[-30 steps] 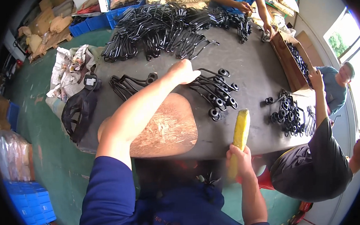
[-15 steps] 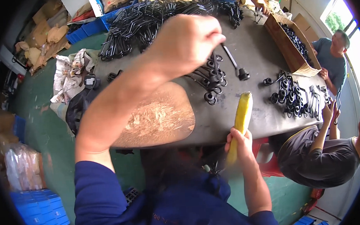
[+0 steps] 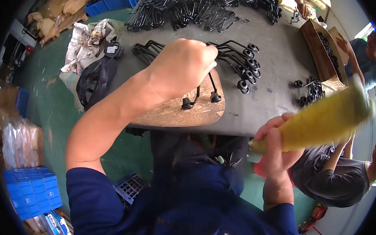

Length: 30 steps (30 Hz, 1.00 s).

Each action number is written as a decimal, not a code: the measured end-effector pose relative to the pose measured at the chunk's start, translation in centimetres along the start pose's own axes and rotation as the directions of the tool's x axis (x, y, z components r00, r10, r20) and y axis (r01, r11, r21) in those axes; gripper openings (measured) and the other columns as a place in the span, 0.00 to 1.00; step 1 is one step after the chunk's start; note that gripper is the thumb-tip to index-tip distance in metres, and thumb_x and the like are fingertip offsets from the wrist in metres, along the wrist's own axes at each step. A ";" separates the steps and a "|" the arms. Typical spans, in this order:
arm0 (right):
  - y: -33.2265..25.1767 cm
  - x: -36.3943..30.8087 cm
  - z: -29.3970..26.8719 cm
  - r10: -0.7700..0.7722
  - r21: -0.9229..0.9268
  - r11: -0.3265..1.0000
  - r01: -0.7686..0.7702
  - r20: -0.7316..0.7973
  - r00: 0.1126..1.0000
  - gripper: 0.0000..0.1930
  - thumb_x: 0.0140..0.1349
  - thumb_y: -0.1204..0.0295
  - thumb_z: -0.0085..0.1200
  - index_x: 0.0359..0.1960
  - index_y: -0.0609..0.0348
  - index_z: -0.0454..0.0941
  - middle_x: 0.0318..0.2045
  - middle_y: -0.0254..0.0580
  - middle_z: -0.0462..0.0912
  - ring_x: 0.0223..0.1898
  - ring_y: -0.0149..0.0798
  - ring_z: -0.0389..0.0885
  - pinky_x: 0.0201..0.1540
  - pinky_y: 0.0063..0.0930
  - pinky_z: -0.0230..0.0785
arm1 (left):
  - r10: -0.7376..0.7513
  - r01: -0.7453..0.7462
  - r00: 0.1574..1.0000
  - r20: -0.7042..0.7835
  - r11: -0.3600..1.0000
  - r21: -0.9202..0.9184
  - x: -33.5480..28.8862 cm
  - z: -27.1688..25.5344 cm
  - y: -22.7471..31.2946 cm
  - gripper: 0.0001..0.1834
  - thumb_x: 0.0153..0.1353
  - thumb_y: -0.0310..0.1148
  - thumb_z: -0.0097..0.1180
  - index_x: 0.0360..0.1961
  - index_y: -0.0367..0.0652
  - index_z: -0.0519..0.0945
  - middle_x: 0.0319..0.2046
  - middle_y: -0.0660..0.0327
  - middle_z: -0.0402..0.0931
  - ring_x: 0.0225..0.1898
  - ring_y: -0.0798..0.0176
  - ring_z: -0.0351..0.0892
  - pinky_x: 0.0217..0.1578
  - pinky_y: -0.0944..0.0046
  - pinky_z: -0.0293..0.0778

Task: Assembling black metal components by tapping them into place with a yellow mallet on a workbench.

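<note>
Over the worn wooden board (image 3: 171, 117), my left hand (image 3: 184, 68) is closed around a bent black metal rod (image 3: 212, 82). Two rod lengths show below the fist, each ending in a black rubber piece (image 3: 187, 103) at the board's surface. My right hand (image 3: 275, 139) grips the narrow end of a thick yellow stick (image 3: 321, 120), which is smeared by motion and points up to the right. Just beyond my left hand lies a row of similar black rods (image 3: 245, 64) with rubber ends; more rods (image 3: 148, 51) lie behind my wrist.
A large heap of black rods (image 3: 190, 9) covers the table's far side. A cardboard box (image 3: 317, 51) of small black parts stands at the right, near another cluster of rods (image 3: 310, 90). Other people sit at the right and far side. A black bag (image 3: 95, 80) lies at the left.
My left hand has brought the rod down and left onto the board. My right hand has swung the yellow stick from nearly upright to tilted right. The view has shifted too.
</note>
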State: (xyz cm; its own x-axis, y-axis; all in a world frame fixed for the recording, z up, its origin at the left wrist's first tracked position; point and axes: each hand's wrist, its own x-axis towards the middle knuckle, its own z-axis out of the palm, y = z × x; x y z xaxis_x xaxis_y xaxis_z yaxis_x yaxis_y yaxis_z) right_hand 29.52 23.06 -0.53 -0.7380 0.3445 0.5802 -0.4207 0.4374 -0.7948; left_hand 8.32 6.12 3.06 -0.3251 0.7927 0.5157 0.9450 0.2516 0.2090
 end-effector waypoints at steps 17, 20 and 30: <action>3.7 -5.6 6.0 0.634 -0.388 0.773 -0.502 0.451 0.628 0.11 0.59 0.71 0.53 0.40 0.67 0.74 0.27 0.48 0.80 0.32 0.48 0.81 0.40 0.40 0.74 | -0.129 0.143 0.978 0.166 0.987 -0.076 1.7 -0.4 -1.6 0.04 0.49 0.24 0.54 0.23 0.36 0.80 0.23 0.47 0.80 0.30 0.44 0.82 0.33 0.50 0.78; 1.6 -2.2 5.1 0.880 -0.525 0.318 -0.789 0.474 0.039 0.17 0.60 0.68 0.55 0.47 0.67 0.72 0.28 0.39 0.79 0.30 0.33 0.78 0.34 0.31 0.72 | -0.108 0.118 0.989 0.102 0.989 -0.090 1.2 0.5 -2.2 0.05 0.50 0.24 0.54 0.23 0.35 0.81 0.24 0.47 0.80 0.30 0.45 0.82 0.33 0.50 0.78; 5.5 -3.6 -2.2 0.766 -0.244 0.641 -0.728 0.143 0.626 0.09 0.60 0.74 0.56 0.37 0.64 0.70 0.20 0.34 0.73 0.15 0.28 0.71 0.19 0.22 0.65 | -0.520 0.513 0.845 0.126 0.722 -0.464 -2.0 -7.6 -11.8 0.10 0.65 0.35 0.57 0.36 0.38 0.81 0.24 0.60 0.80 0.22 0.71 0.80 0.21 0.72 0.76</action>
State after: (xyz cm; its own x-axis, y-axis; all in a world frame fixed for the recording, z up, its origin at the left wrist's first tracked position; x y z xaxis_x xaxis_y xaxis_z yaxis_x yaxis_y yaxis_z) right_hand 31.02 26.02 -6.60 -0.8602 0.4319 -0.2713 0.3967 0.2321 -0.8881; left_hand -2.44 -2.68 5.87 -0.7613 0.6091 0.2220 0.4983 0.3307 0.8014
